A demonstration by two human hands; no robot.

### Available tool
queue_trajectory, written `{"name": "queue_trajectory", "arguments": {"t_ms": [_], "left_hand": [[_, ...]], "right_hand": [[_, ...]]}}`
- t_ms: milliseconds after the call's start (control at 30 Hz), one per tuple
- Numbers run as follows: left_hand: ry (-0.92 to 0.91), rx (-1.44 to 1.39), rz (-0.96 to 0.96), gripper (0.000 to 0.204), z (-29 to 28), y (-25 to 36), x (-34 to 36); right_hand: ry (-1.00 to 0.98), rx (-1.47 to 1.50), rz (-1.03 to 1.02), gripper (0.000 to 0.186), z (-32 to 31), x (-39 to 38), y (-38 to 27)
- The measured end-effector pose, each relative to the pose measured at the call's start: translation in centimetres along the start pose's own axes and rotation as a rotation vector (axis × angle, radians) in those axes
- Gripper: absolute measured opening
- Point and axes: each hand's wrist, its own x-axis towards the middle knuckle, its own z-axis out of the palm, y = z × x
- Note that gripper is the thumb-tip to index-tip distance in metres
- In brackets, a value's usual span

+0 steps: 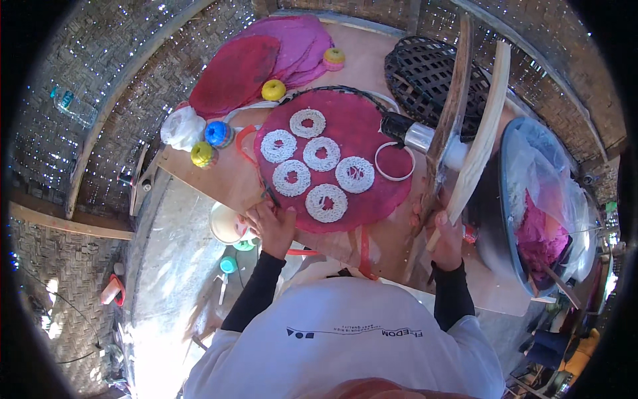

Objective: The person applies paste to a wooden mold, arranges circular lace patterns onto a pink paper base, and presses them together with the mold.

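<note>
While right hand (448, 241) clasps stick (484, 126), left (274, 227) splayed

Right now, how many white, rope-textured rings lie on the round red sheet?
6: a top ring, an upper-left ring, a middle ring, a lower-left ring, a right-hand ring and a bottom ring. None appears hidden.

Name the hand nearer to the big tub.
Right. The right hand, at the pale wooden bar, is just left of the tub; the left hand is farther left, by the red round sheet.
</note>
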Motion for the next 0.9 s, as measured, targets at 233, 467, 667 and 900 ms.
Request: {"name": "queue_trajectory", "arguments": {"t_ms": [233,467,667,900], "left_hand": [[-0.088,-0.003,0.061,0.041,-0.3,-1.0,1.9],[-0.008,0.103,-0.014,0.070,-4.2,3.9,3.0],[0.004,-0.201,0.708,0.081,-7.1,9.3,4.0],[0.059,-0.349,0.536,0.077,-6.5,1.5,4.6]], "right_hand": [[0.097,-0.089,-0.005,0.066,-2.0,-0.8,0.4],[-0.020,-0.336,0.130,0.044,-1.4,0.0,-2.3],[-0.770,-0.507,0.075,0.050,7.2,3.7,-5.5],[-0.434,-0.850,-0.114,0.034,5.9,20.7,0.3]]}}
